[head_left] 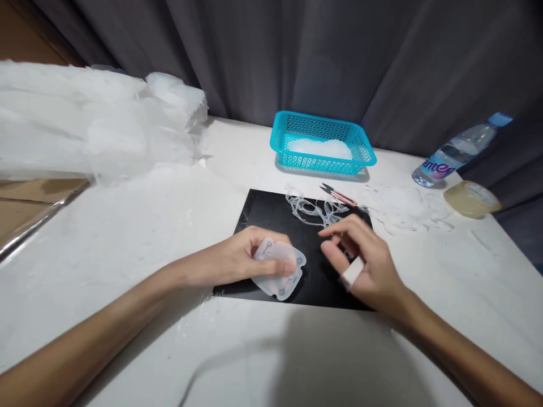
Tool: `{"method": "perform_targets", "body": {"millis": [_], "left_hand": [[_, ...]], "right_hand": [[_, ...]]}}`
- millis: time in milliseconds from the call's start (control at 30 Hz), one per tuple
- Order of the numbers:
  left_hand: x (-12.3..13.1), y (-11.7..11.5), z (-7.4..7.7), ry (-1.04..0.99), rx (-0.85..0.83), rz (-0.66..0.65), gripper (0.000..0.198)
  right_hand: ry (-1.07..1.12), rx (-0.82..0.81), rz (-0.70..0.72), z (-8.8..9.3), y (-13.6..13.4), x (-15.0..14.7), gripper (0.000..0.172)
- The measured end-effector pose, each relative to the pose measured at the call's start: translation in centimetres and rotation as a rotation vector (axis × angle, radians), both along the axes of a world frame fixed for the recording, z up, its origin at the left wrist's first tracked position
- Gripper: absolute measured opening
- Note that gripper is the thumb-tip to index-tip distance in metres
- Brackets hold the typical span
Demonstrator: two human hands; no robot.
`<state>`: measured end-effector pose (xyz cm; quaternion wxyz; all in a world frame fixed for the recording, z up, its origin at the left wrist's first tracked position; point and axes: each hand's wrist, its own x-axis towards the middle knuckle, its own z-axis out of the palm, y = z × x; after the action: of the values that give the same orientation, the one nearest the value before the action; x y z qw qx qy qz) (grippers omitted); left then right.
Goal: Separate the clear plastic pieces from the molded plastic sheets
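Observation:
My left hand (pixel 265 257) grips a translucent, milky silicone piece (pixel 292 282) with a wavy outline and small round marks near its edge. The thumb lies across its face, and the fingers behind it are hidden. Just to the right, my right hand (pixel 360 257) hovers over the black mat (pixel 271 215), its fingers bent and apart with nothing visible between them. A white wrap (pixel 353 271) sits around its thumb. Thin clear trimmed strips (pixel 314 210) lie tangled on the back of the mat. Beside them rest pink-handled thread snips (pixel 339 195), blades toward the back left.
Behind the mat stands a blue basket (pixel 322 167) with whitish pieces inside. Stacked clear-bagged white bundles (pixel 102 124) fill the left rear. Rightward are loose translucent scraps (pixel 407 206), a tape roll (pixel 470 199) and a water bottle (pixel 456 150). A grey curtain (pixel 254 56) hangs behind.

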<state>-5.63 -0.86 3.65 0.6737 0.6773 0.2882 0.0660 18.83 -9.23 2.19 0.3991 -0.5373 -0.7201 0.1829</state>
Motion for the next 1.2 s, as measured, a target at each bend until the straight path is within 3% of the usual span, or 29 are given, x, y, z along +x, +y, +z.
{"method": "perform_targets", "body": {"millis": [67,167,367,800,933,1100,1200], "left_hand": [[0.0,-0.1,-0.1,-0.007,0.014,0.005,0.033],[0.3,-0.4,0.0,-0.021,0.009,0.023,0.032],[0.8,-1.2,0.6,-0.062,-0.053,0.053,0.026],[0.5,-1.5,0.6,-0.042,0.022,0.022,0.024],[0.7,-1.3,0.4,-0.125,0.018,0.097,0.016],[0.9,-1.5,0.1,-0.196,0.166,0.243,0.015],[0.8,-1.8,0.1,-0.122,0.300,0.247,0.012]], "right_hand": [[0.040,-0.035,0.110,0.2,-1.1,-1.1,0.011],[0.068,-0.041,0.164,-0.1,-1.9,-1.9,0.010],[0.062,0.039,0.160,-0.5,-2.0,-2.0,0.009],[-0.014,0.032,0.124,-0.1,-1.9,-1.3,0.007],[0.047,0.031,0.040,-0.5,-1.7,-1.1,0.009],[0.034,-0.049,-0.043,-1.2,-1.7,-0.8,0.009],[0.009,0.045,-0.008,-0.8,-1.7,-0.9,0.027]]}}
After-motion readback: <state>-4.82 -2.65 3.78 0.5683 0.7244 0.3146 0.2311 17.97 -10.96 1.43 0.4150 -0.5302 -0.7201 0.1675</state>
